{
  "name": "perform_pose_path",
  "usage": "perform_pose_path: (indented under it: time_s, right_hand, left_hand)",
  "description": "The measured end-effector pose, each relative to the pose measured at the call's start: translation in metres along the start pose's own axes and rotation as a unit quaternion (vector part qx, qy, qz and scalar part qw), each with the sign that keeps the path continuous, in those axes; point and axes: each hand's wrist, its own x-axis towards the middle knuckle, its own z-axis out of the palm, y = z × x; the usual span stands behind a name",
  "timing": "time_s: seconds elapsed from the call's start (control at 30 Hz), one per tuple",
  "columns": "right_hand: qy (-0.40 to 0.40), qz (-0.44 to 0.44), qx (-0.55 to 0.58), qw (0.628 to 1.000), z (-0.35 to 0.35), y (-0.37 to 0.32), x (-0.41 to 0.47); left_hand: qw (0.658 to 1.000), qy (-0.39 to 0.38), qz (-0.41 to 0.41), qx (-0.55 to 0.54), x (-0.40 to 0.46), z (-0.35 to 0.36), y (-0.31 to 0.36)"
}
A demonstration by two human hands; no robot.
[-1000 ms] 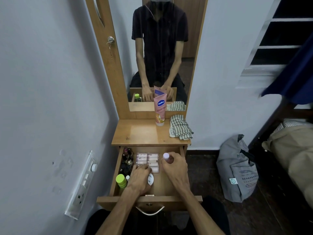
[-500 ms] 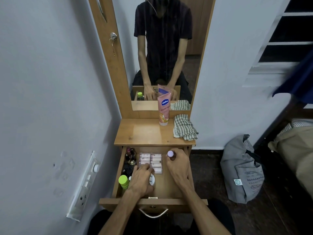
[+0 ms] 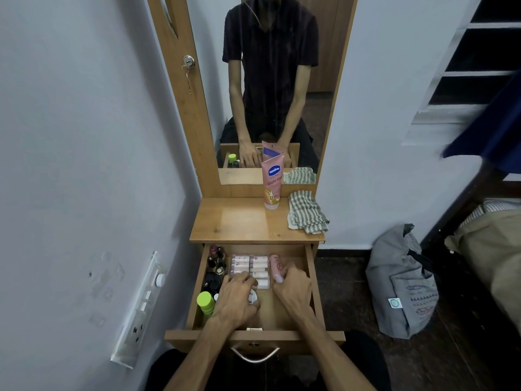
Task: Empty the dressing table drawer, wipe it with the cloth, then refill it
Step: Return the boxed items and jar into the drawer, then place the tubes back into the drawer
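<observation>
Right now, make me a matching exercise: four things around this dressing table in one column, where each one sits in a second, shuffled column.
Things:
1. Vaseline tube
2. striped cloth
3. green-capped bottle
4. grey bag

Places:
A. on the floor by the wall
B. front left corner of the open drawer
C. lying at the tabletop's right edge
D. standing against the mirror

Pairs: 1-D, 2-C, 3-B, 4-A

A pink tube [image 3: 272,183] standing on the dressing table reads "Vaseline" in a blue badge, with "Gluta-Hya" printed below and "10X" near its base. Print on other items in the drawer is too small to read.
</observation>
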Motion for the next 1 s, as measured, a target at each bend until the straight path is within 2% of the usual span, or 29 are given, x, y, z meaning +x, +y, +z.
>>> perform_pose_path:
  time_s: [0.1,0.23,0.4,0.6,0.8,1.0]
  right_hand:
    - [-0.019,0.0,-0.005,1.0,-0.001,-0.003,0.0]
    - [-0.034,0.002,-0.001,0.999,-0.002,-0.001,-0.001]
    - [-0.012,-0.02,0.03,0.999,-0.018,-0.003,-0.001]
    - [0.05,-0.066,0.115,0.99,-0.044,-0.013,0.002]
    - [0.101,-0.077,0.178,0.976,-0.066,-0.027,0.022]
    - [0.086,-0.055,0.278,0.955,-0.085,-0.046,0.041]
  left_hand:
    - [0.999,0.022,0.002,-0.023,0.001,-0.003,0.0]
    - [0.992,0.093,0.001,-0.088,0.013,-0.021,0.008]
    - [0.948,0.222,-0.057,-0.219,0.05,-0.072,0.024]
    - [0.902,0.308,-0.079,-0.293,0.12,-0.153,0.044]
    - [0.904,0.323,-0.087,-0.268,0.164,-0.193,0.051]
    - [0.925,0.305,-0.065,-0.219,0.167,-0.189,0.053]
